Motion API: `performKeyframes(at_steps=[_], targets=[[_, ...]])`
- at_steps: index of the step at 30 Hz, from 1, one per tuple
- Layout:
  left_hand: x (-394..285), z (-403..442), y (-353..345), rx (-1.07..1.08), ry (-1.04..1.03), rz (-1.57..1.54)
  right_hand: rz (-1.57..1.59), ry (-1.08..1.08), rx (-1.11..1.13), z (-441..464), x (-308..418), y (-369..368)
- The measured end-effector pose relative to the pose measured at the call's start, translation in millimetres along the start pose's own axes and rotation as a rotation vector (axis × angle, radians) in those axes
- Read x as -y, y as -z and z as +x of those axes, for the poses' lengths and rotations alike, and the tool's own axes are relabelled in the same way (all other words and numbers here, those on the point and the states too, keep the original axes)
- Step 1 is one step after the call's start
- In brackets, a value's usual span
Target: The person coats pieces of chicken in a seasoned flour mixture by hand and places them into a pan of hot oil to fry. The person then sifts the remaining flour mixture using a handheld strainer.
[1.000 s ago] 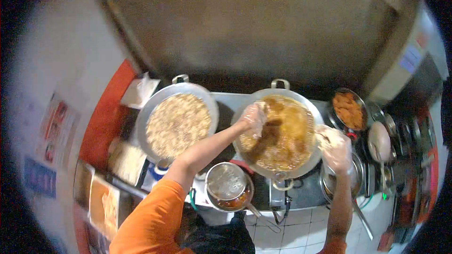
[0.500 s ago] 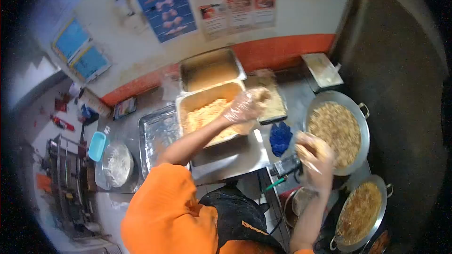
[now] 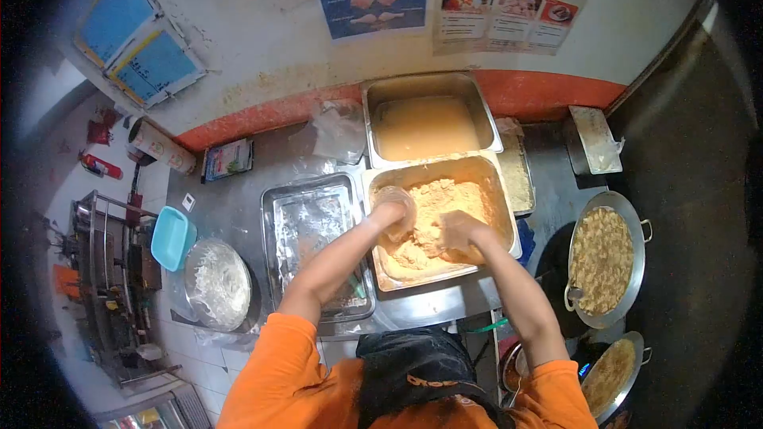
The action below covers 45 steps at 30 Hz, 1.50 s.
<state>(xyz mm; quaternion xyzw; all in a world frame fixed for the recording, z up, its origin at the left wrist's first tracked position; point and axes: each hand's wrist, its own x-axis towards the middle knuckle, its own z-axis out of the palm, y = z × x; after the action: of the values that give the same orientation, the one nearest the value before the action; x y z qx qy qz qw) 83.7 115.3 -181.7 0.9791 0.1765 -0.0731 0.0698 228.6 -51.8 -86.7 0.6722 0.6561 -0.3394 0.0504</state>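
A deep metal pan (image 3: 513,226) holds a heap of orange-yellow coated pieces and flour (image 3: 447,197). Both hands are inside it, in clear plastic gloves. On the pan's left side is my left hand (image 3: 395,213), its fingers bent down into the coating and mostly hidden. My right hand (image 3: 459,232) reaches into the heap from the right, blurred, and its fingertips cannot be made out. Whether either hand holds a piece does not show. Directly behind stands a second metal pan with pale orange liquid (image 3: 425,129).
Left of the pan lies a floury metal tray (image 3: 310,230), then a bowl of white powder (image 3: 217,284) and a turquoise basin (image 3: 173,238). At the right are a narrow tray (image 3: 517,171) and two large woks (image 3: 640,258) of frying food.
The view has swung left from the woks to the counter with the pans. Both hands, earlier over the frying oil with pale pieces, have come down into the coating pan.
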Motion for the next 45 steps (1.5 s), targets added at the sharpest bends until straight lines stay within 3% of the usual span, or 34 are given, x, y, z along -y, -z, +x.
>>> performKeyframes(at_steps=[2, 3, 4, 5, 6, 7, 8, 9, 10, 12, 13, 14, 16, 17, 18, 20, 21, 23, 24, 25, 27, 29, 30, 32, 33, 34, 36, 38, 40, 42, 43, 44, 45], targets=[[21.6, 20.8, -92.8, -0.078, -0.061, -0.055, 0.146, 0.002, -0.238, -37.4, 6.7, 27.9], [30.2, 30.3, -145.2, -0.15, -0.111, -0.086, 0.153, -0.002, -0.233, -45.2, 5.8, 36.8], [29.2, 14.9, -118.8, -0.135, -0.119, -0.092, 0.109, -0.163, -0.186, -52.0, 3.9, 40.3], [29.6, -6.2, -92.8, -0.088, -0.192, -0.366, 0.068, -0.326, -0.132, -55.8, 4.0, 36.0], [23.8, -24.0, -47.4, -0.037, -0.264, -0.639, 0.088, -0.341, -0.122, -48.8, 6.7, 19.5], [8.0, -23.7, -5.2, 0.137, -0.305, -0.292, 0.086, -0.375, -0.2, -31.3, 7.9, -6.2], [-1.8, -24.6, 13.1, 0.147, -0.319, -0.301, 0.077, -0.408, -0.274, -12.6, 1.2, -38.0], [-10.4, -24.2, 25.7, 0.219, -0.272, -0.29, 0.092, -0.239, -0.229, 11.5, -35.7, -87.3], [-15.6, -26.0, 38.2, 0.29, -0.223, -0.275, 0.093, -0.247, -0.222, 7.2, -31.2, -75.8], [-21.6, -39.6, 68.0, 0.215, -0.186, -0.267, 0.251, -0.283, 0.112, -13.0, 1.0, -5.9], [-20.9, -44.7, 78.0, 0.135, -0.14, -0.252, 0.336, -0.264, 0.112, -32.4, 19.7, 31.9], [-16.5, -45.9, 84.2, 0.138, -0.134, -0.261, 0.333, -0.262, 0.123, -26.9, -2.0, 23.1], [-3.7, -50.2, 88.7, 0.039, -0.29, -0.194, -0.13, 0.258, -0.003, -19.4, -56.4, -11.3], [7.3, -45.0, 47.4, -0.159, -0.432, 0.285, 0.014, -0.136, 0.247, -45.1, 20.6, 56.5], [3.6, -46.1, 60.2, -0.154, -0.437, 0.283, 0.021, -0.138, 0.249, -33.8, 8.9, 16.7], [-9.1, -42.5, 103.1, 0.029, -0.151, -0.131, -0.5, -0.222, -0.605, -2.2, -26.9, -84.6], [-8.6, -39.9, 100.3, 0.021, -0.16, -0.128, -0.525, -0.018, -0.217, -37.6, 31.1, -1.4], [-14.6, -45.6, 84.2, -0.39, -0.149, -0.116, -0.633, 0.039, -0.101, -34.2, 20.9, 3.9], [-19.6, -45.7, 98.4, -0.389, -0.154, -0.12, -0.738, 0.103, 0.008, -32.7, 15.9, 0.6], [-26.0, -45.6, 131.6, -0.192, -0.169, -0.171, -0.542, -0.138, -0.305, -26.2, -4.3, -26.1], [-39.8, -40.6, 165.4, 0.162, -0.217, -0.27, -0.611, -0.168, -0.373, -22.1, -28.1, -34.4], [-64.5, -35.5, 147.2, 0.285, -0.232, -0.291, -0.675, -0.141, -0.551, -23.6, -55.8, -48.0], [-72.2, -35.8, 134.9, 0.406, -0.257, -0.306, -0.674, -0.13, -0.548, -24.5, -42.8, -42.9], [-73.7, -33.0, 107.6, 0.381, -0.297, -0.312, -0.808, -0.373, -0.448, -31.2, -3.7, -17.7], [-74.6, -33.1, 100.3, 0.365, -0.349, -0.322, -0.967, -0.454, -0.36, -15.5, -52.0, -76.5], [-67.9, -37.6, 118.9, 0.367, -0.35, -0.322, -0.965, -0.455, -0.359, -25.0, -37.0, -57.4], [-42.4, -48.7, 153.7, 0.355, -0.153, -0.417, -0.027, -0.382, -0.103, -48.0, -5.7, -27.5], [-18.7, -44.6, 164.3, 0.29, -0.047, -0.421, 0.051, -0.441, -0.105, -34.2, 19.0, -36.9], [4.9, -49.1, 182.1, 0.236, -0.087, -0.435, 0.114, -0.495, -0.13, -23.3, 16.5, -35.3], [22.3, -57.6, 176.6, 0.184, -0.113, -0.46, 0.323, -0.269, -0.27, -18.1, -11.2, -37.0], [30.1, -58.3, 163.4, 0.076, -0.126, -0.486, 0.016, -0.157, 0.104, -19.6, -19.9, -25.2], [35.9, -57.5, 150.0, -0.034, -0.139, -0.51, 0.011, -0.153, 0.105, -18.9, -16.9, -24.6], [36.2, -59.9, 155.5, -0.12, -0.182, -0.516, 0.324, -0.266, -0.111, -25.7, 30.9, 11.5]])
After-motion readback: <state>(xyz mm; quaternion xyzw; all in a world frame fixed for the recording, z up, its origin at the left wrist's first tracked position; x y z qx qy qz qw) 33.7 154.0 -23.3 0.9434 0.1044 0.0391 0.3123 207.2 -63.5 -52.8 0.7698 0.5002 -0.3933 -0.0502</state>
